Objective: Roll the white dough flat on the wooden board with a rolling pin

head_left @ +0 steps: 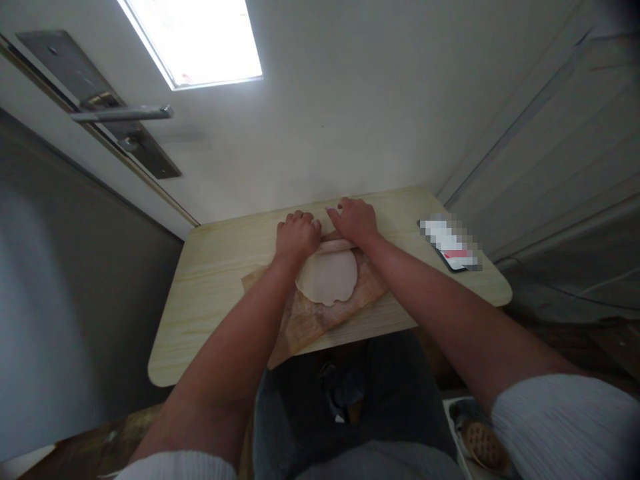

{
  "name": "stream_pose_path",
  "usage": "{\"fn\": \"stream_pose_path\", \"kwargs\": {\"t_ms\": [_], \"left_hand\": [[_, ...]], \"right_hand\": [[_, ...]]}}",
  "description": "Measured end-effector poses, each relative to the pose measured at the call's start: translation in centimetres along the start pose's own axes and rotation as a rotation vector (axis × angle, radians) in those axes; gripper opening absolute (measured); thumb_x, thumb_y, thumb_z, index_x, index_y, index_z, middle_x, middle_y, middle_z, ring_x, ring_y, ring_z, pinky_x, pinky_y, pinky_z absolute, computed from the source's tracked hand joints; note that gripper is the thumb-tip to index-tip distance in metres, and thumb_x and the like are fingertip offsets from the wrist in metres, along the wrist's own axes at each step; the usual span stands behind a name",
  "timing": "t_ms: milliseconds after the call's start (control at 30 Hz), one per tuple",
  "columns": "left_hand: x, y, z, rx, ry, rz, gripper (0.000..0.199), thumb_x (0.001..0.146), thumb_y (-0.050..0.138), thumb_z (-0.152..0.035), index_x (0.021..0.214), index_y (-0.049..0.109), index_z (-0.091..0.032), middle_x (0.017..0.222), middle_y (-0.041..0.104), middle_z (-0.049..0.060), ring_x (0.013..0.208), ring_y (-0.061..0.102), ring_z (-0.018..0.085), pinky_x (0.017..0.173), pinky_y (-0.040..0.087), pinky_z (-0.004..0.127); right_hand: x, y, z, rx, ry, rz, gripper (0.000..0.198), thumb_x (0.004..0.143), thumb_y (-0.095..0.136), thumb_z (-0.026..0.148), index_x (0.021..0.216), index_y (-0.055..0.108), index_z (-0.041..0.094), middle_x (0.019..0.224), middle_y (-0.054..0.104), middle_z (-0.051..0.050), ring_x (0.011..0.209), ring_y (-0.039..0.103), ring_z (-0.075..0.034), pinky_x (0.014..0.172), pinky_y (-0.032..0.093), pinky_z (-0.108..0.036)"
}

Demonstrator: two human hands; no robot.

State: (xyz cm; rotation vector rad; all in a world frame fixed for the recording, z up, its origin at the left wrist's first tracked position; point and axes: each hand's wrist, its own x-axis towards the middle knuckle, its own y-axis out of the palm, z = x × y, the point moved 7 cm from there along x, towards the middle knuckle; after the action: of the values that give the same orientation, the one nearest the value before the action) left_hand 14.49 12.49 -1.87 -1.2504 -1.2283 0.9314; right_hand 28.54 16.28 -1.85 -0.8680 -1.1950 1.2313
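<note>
A thin, flattened round of pale dough [327, 279] with an uneven near edge lies on a wooden board [306, 328]. At the dough's far side, a light rolling pin [336, 246] runs crosswise, mostly covered by my hands. My left hand [299, 235] is closed over its left end with the fingers curled. Over the right end, my right hand [356, 220] is also closed, its knuckles turned away from me. Parts of the pin under both palms are hidden.
The board rests at an angle on a light wood table [215, 287] with rounded corners. A phone [447, 245] lies at the table's right, partly pixelated. Behind stands a white door with a metal handle [125, 114]. A container [457, 427] sits low at right.
</note>
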Motion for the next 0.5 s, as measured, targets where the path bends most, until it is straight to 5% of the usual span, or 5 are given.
{"fn": "stream_pose_path", "kwargs": {"t_ms": [500], "left_hand": [[-1.2, -0.3, -0.6, 0.015, 0.02, 0.04, 0.045, 0.1, 0.027, -0.039, 0.118, 0.063, -0.02, 0.125, 0.06, 0.015, 0.116, 0.053, 0.032, 0.093, 0.045, 0.047]], "right_hand": [[-1.1, 0.5, -0.6, 0.007, 0.054, 0.066, 0.061, 0.098, 0.032, 0.059, 0.124, 0.059, 0.011, 0.123, 0.063, -0.021, 0.117, 0.053, -0.034, 0.098, 0.04, -0.047]]}}
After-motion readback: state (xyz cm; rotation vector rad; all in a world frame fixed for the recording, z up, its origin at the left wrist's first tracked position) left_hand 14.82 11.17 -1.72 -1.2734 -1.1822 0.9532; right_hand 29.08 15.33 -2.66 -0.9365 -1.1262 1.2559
